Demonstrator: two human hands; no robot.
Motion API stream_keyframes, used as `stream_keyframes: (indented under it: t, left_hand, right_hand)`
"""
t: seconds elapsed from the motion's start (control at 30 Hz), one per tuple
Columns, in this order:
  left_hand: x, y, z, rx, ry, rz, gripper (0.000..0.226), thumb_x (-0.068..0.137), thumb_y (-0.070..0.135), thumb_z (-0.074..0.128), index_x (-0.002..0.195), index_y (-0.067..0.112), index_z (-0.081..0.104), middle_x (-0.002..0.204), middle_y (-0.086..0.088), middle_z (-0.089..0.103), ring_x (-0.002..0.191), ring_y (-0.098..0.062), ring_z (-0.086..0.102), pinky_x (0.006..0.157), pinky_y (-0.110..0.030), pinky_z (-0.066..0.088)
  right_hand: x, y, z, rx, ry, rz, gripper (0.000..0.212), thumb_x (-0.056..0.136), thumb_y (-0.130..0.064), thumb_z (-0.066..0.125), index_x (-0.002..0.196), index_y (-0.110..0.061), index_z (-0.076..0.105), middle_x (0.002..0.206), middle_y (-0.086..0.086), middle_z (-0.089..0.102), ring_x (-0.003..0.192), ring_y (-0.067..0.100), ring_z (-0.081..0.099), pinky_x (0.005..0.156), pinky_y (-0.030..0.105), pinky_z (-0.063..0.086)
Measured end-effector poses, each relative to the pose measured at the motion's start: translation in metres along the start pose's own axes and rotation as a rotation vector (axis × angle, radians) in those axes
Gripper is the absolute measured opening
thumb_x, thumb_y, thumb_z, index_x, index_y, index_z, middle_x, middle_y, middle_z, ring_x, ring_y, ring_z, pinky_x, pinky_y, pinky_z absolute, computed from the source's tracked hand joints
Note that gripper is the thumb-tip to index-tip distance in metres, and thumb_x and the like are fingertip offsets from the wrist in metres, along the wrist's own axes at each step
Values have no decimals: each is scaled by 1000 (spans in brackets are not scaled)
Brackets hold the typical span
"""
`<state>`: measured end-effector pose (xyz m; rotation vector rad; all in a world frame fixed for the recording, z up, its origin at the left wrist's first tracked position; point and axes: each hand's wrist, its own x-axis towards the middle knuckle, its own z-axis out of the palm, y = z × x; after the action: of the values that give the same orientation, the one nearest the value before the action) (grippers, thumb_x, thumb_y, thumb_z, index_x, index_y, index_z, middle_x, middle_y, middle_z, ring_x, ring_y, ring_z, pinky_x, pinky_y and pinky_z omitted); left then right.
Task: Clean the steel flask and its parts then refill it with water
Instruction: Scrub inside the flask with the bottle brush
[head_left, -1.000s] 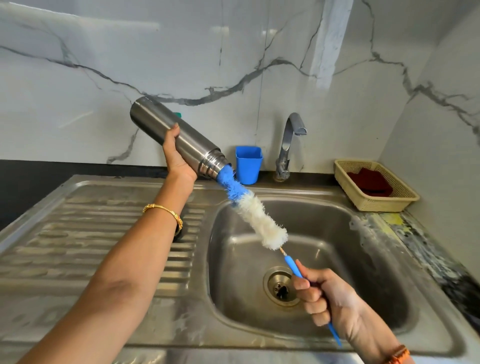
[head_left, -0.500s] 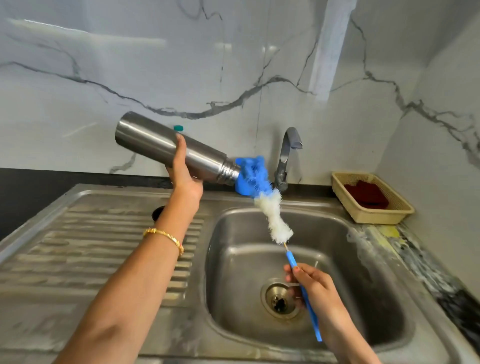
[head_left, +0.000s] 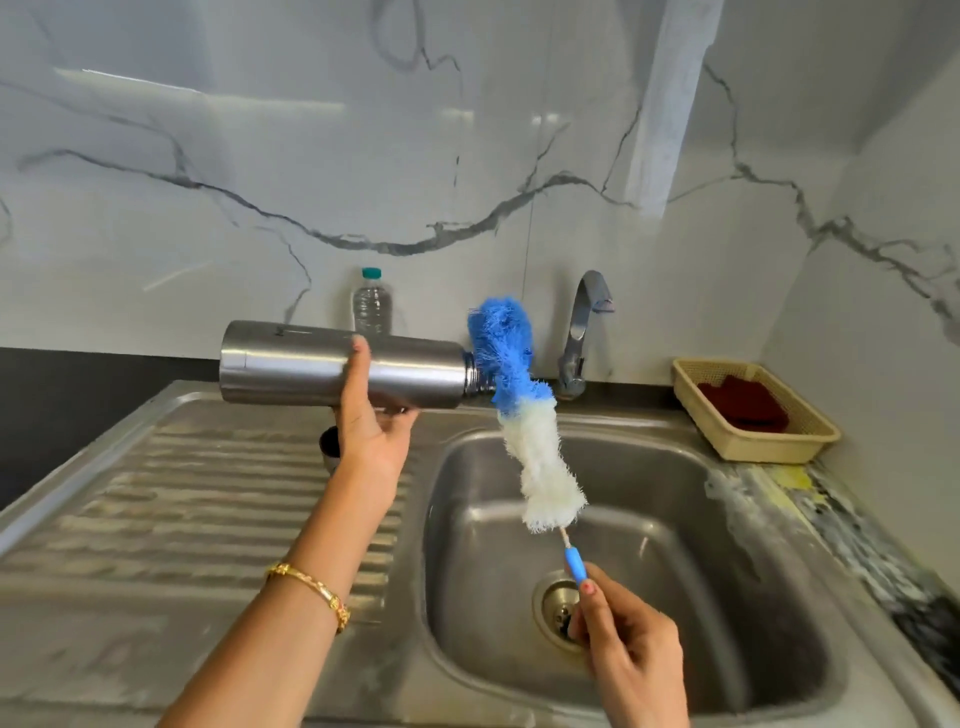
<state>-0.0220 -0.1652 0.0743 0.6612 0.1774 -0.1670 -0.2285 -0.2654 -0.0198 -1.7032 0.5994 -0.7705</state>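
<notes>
My left hand (head_left: 371, 415) grips the steel flask (head_left: 291, 364) round its middle and holds it level above the draining board, its open neck pointing right. A bottle brush (head_left: 524, 415) with a blue tip and white lower bristles stands just outside the neck, out of the flask. My right hand (head_left: 631, 644) holds the brush's thin blue handle over the sink basin (head_left: 701, 561). A small dark round part (head_left: 328, 447) sits on the draining board, partly hidden behind my left wrist.
A steel tap (head_left: 584, 332) stands behind the basin. A clear plastic bottle with a green cap (head_left: 371, 306) is against the marble wall. A beige basket (head_left: 753, 441) with a dark red cloth sits at the right. The drain (head_left: 558, 608) lies under my right hand.
The brush has been drawn fully out of the flask's neck. My left hand has tipped the flask from slanted to level. The blue cup by the tap is now hidden behind the brush.
</notes>
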Motion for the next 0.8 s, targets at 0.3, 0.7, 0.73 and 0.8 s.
stream_keyframes:
  t: [0.3, 0.7, 0.73, 0.8]
  left_hand:
    - [15, 34, -15, 9, -60, -41, 34, 74, 24, 69, 106, 21, 57, 100, 1, 51, 93, -16, 50, 81, -33, 49]
    - [22, 38, -46, -61, -199, -176, 14, 75, 30, 69, 86, 26, 61, 86, 0, 59, 90, -19, 56, 89, -46, 45]
    - [24, 39, -47, -81, -222, -174, 21, 76, 33, 66, 94, 26, 59, 94, -1, 61, 97, -21, 58, 91, -47, 44]
    - [28, 40, -49, -104, -272, -161, 41, 64, 32, 72, 101, 25, 58, 101, -3, 64, 103, -22, 59, 90, -49, 47]
  right_hand:
    - [-26, -21, 71, 12, 139, -18, 16, 84, -8, 65, 95, -16, 73, 37, -9, 41, 39, -2, 38, 46, 9, 33]
    - [-53, -50, 120, 188, 103, 143, 31, 80, -31, 63, 75, 0, 70, 46, -3, 41, 42, 8, 30, 39, 17, 22]
    - [-63, -46, 122, 203, 101, 163, 28, 73, -32, 62, 81, -8, 74, 45, -5, 43, 41, 5, 31, 39, 15, 24]
    - [-54, -45, 124, 229, 70, 172, 22, 77, -27, 66, 89, -10, 75, 45, -8, 42, 42, 3, 31, 39, 14, 24]
